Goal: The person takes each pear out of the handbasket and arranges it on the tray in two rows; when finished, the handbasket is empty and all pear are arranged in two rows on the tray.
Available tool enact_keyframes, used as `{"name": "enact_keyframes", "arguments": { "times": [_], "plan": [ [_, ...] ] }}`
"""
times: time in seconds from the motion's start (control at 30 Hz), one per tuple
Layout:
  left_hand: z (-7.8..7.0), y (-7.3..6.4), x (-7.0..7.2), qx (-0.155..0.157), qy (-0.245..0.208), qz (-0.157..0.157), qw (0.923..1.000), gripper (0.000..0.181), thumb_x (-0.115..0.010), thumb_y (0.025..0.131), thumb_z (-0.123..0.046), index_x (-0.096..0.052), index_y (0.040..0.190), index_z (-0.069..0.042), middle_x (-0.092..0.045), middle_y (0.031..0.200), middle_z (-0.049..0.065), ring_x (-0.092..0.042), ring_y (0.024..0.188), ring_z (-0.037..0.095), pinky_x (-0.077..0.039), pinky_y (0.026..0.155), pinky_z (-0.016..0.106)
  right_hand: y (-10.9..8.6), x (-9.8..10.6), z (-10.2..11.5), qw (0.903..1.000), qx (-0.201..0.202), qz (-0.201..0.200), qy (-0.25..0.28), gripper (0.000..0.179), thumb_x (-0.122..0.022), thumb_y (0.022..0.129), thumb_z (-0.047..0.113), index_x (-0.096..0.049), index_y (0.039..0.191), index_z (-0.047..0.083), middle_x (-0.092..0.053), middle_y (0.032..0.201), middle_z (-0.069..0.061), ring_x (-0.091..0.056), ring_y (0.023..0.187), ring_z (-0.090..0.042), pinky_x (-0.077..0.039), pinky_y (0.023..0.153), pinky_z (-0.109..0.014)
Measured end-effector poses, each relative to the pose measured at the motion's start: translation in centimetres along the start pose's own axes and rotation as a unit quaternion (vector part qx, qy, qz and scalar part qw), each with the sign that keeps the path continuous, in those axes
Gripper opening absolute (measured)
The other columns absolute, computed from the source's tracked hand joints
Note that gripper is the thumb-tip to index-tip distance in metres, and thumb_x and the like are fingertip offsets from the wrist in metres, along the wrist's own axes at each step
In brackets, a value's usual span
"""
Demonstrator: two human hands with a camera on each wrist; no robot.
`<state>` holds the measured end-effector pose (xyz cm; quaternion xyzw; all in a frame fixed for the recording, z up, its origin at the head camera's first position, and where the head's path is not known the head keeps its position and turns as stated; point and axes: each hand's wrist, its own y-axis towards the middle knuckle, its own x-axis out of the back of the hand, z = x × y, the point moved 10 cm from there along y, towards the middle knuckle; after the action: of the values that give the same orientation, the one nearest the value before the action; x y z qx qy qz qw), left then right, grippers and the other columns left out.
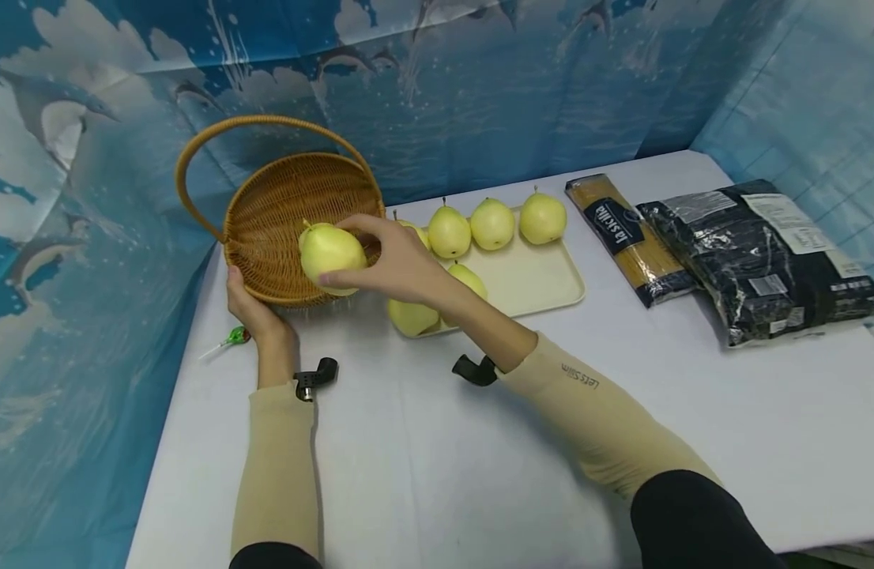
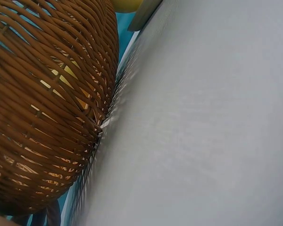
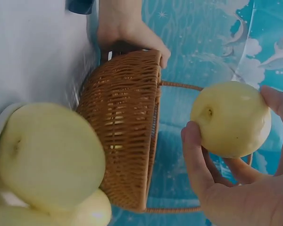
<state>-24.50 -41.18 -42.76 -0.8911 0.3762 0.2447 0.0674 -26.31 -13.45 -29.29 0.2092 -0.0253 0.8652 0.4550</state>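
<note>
A yellow-green pear [image 1: 329,257] is pinched between the thumb and fingers of my right hand [image 1: 408,265], in front of the wicker basket's mouth. The basket [image 1: 288,194] is brown with a tall arched handle and tips its opening toward me. My left hand [image 1: 258,316] grips the rim at its lower left. The right wrist view shows the held pear [image 3: 231,120] past the basket's rim, above the woven side [image 3: 120,117]. Through the weave in the left wrist view, a yellow patch [image 2: 68,75] shows. Several more pears [image 1: 449,231] lie on a cream tray [image 1: 533,280], some partly hidden by my right arm.
Right of the tray lie a pack of spaghetti [image 1: 625,237] and a large black plastic package [image 1: 771,257]. A green-wrapped lollipop [image 1: 236,336] is near the table's left edge. A blue dolphin-print cloth [image 1: 494,103] hangs behind the white table [image 1: 408,458].
</note>
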Motion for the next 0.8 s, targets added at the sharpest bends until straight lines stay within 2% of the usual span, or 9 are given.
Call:
{"name": "enact_keyframes", "arguments": {
  "times": [0.13,0.23,0.4,0.5,0.63,0.8],
  "plan": [
    [0.2,-0.1,-0.2,0.005,-0.006,-0.004,1.0000,0.043,-0.050,0.107,-0.041,-0.064,0.145,-0.028,-0.059,0.151,-0.001,-0.052,0.142,0.016,-0.039,0.121,0.027,-1.1,1.2,-0.5,0.9997,-0.013,-0.002,0.020,0.064,-0.086,0.085,0.047,-0.064,0.141,0.024,-0.068,0.125,0.006,-0.067,0.111,-0.010,-0.059,0.092,-0.033],
    [-0.1,-0.2,-0.3,-0.001,-0.015,-0.009,0.9998,0.042,-0.050,0.107,-0.039,-0.066,0.144,-0.024,-0.060,0.150,0.001,-0.053,0.142,0.019,-0.040,0.120,0.028,-1.8,2.6,-0.8,0.9993,-0.026,-0.006,0.025,0.067,-0.085,0.087,0.045,-0.062,0.145,0.022,-0.067,0.132,0.004,-0.067,0.113,-0.012,-0.059,0.094,-0.035],
    [-0.5,-0.1,0.0,-0.007,-0.025,-0.017,0.9995,0.042,-0.051,0.107,-0.037,-0.066,0.144,-0.022,-0.061,0.149,0.002,-0.053,0.142,0.020,-0.040,0.120,0.028,-3.3,5.4,-2.0,0.9977,-0.066,-0.011,0.002,0.072,-0.084,0.088,0.047,-0.058,0.149,0.019,-0.066,0.135,0.002,-0.067,0.114,-0.014,-0.059,0.096,-0.038],
    [-0.4,-0.1,0.1,-0.014,-0.012,-0.013,0.9997,0.043,-0.050,0.107,-0.037,-0.065,0.145,-0.022,-0.061,0.150,0.003,-0.054,0.142,0.021,-0.041,0.121,0.029,-4.3,7.2,-3.1,0.9946,-0.103,-0.012,-0.009,0.069,-0.083,0.089,0.048,-0.059,0.147,0.019,-0.068,0.130,0.001,-0.067,0.116,-0.017,-0.058,0.098,-0.040],
    [-0.4,-0.3,0.1,-0.020,-0.002,-0.009,0.9998,0.044,-0.049,0.108,-0.038,-0.064,0.146,-0.021,-0.060,0.150,0.006,-0.053,0.142,0.025,-0.040,0.121,0.032,-5.8,9.3,-4.4,0.9884,-0.151,-0.021,-0.001,0.072,-0.080,0.091,0.047,-0.055,0.149,0.015,-0.067,0.133,-0.003,-0.064,0.123,-0.020,-0.056,0.102,-0.043],
    [-0.4,-0.4,0.1,-0.009,0.005,-0.007,0.9999,0.043,-0.049,0.108,-0.039,-0.064,0.145,-0.024,-0.060,0.150,0.003,-0.052,0.143,0.022,-0.040,0.121,0.029,-7.2,11.7,-5.5,0.9843,-0.173,-0.029,0.014,0.069,-0.077,0.095,0.043,-0.051,0.151,0.010,-0.066,0.135,-0.009,-0.065,0.123,-0.023,-0.059,0.098,-0.042]
  ]
}}
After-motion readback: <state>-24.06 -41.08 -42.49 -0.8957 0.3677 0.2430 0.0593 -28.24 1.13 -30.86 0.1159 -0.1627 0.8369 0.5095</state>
